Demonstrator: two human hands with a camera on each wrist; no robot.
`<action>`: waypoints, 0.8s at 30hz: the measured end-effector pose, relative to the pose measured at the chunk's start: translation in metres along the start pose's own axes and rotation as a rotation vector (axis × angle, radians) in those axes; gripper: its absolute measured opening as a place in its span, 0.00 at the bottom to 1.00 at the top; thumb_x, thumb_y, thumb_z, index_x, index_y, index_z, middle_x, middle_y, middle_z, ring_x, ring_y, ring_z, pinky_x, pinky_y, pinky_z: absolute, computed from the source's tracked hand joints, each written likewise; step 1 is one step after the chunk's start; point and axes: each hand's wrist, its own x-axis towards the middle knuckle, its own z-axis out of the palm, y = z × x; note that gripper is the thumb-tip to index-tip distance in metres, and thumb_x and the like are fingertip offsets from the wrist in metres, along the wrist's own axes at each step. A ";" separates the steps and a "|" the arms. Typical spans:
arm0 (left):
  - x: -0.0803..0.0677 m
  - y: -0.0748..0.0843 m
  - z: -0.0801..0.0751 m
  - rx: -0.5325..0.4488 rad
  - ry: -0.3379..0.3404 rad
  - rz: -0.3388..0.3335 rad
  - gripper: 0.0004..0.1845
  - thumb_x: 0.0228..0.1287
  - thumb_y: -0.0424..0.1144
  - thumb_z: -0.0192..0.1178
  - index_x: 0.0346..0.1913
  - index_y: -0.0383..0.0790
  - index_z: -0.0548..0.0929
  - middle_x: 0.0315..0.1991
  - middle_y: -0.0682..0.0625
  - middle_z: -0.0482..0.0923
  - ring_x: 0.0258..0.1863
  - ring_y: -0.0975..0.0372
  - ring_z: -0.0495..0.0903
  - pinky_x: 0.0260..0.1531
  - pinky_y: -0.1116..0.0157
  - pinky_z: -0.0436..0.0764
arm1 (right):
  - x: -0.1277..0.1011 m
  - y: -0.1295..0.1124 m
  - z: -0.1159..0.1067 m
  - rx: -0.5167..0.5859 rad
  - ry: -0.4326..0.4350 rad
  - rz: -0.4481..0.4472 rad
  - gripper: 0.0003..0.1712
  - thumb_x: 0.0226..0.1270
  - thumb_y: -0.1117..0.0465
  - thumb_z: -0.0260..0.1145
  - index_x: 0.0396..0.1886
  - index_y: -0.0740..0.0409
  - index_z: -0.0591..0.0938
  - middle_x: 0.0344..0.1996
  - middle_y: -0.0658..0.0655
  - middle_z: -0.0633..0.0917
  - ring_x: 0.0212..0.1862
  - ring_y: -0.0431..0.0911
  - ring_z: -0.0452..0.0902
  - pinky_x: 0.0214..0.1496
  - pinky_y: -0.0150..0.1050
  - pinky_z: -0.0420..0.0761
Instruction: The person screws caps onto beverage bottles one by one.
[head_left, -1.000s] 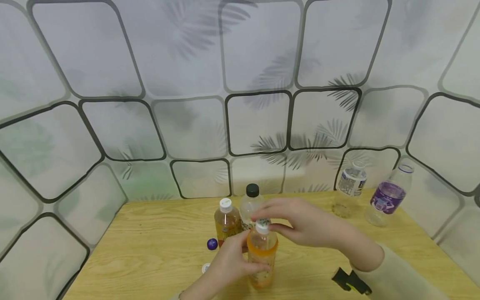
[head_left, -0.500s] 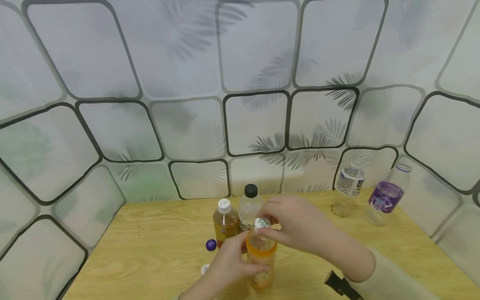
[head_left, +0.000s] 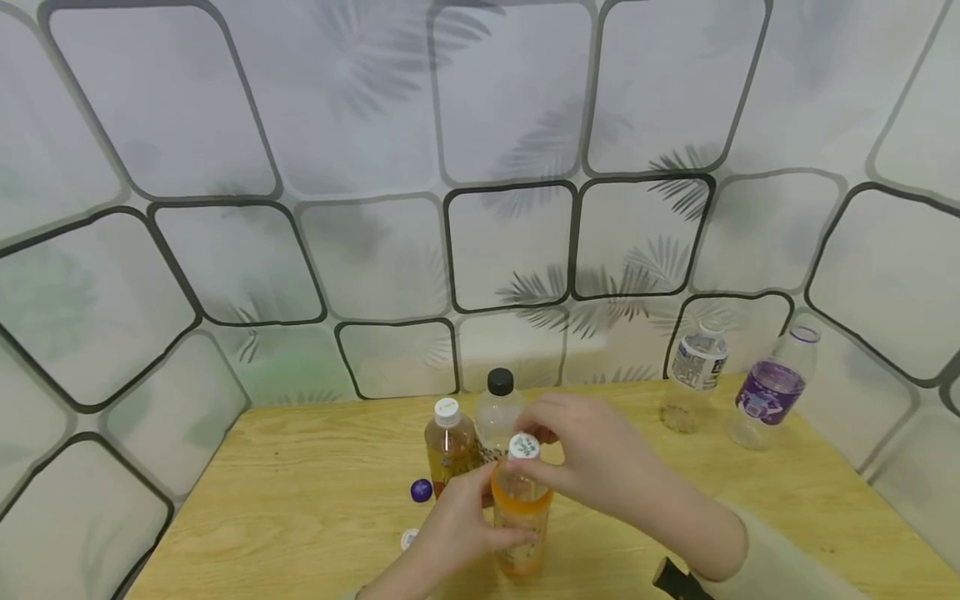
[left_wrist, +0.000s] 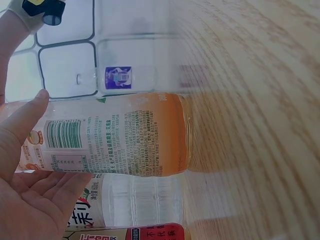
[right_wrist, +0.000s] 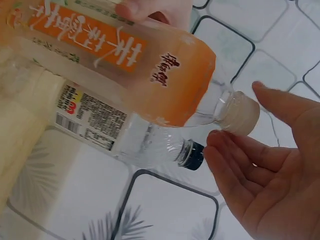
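A clear plastic drink bottle with an orange label [left_wrist: 110, 135] stands upright on the wooden table. My left hand [head_left: 465, 518] grips its side, thumb across the front and fingers behind. At its mouth sits a white cap [head_left: 524, 446], with the thumb and curled fingers of my right hand [head_left: 588, 442] around it. In the right wrist view, the fingertips are at one edge of the cap and the thumb at the other. Right behind stand an amber drink bottle with a white cap [head_left: 453, 454] and a clear bottle with a black cap [head_left: 498, 417].
Two uncapped empty bottles stand at the back right, one with a white label [head_left: 697, 367], the other with a purple label [head_left: 772, 387]. A purple cap [head_left: 422, 490] and a loose white cap [head_left: 408, 538] lie left of my left hand. A patterned wall [head_left: 390, 358] borders the table.
My right hand's fingers, stretched over the cap a second ago, have drawn back and curled around it, so its printed top now shows. The left hand keeps its hold on the bottle.
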 end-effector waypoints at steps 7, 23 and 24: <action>-0.001 0.002 -0.001 -0.012 -0.005 -0.019 0.30 0.57 0.42 0.82 0.62 0.47 0.83 0.59 0.51 0.88 0.58 0.56 0.87 0.56 0.70 0.86 | -0.015 0.012 0.010 0.060 0.002 0.037 0.32 0.63 0.40 0.79 0.56 0.57 0.87 0.46 0.48 0.91 0.46 0.43 0.87 0.49 0.41 0.89; -0.001 0.000 0.002 -0.013 -0.003 -0.049 0.32 0.57 0.44 0.82 0.64 0.51 0.83 0.60 0.55 0.87 0.60 0.59 0.86 0.58 0.66 0.86 | -0.046 0.029 0.040 0.225 -0.071 0.132 0.35 0.50 0.45 0.88 0.55 0.55 0.86 0.48 0.47 0.89 0.48 0.45 0.87 0.53 0.41 0.90; -0.001 0.000 0.002 -0.012 -0.003 -0.049 0.31 0.57 0.45 0.82 0.64 0.51 0.83 0.60 0.55 0.87 0.59 0.59 0.86 0.58 0.66 0.86 | -0.047 0.030 0.043 0.226 -0.066 0.126 0.35 0.49 0.45 0.88 0.54 0.55 0.86 0.48 0.47 0.89 0.48 0.45 0.87 0.53 0.42 0.91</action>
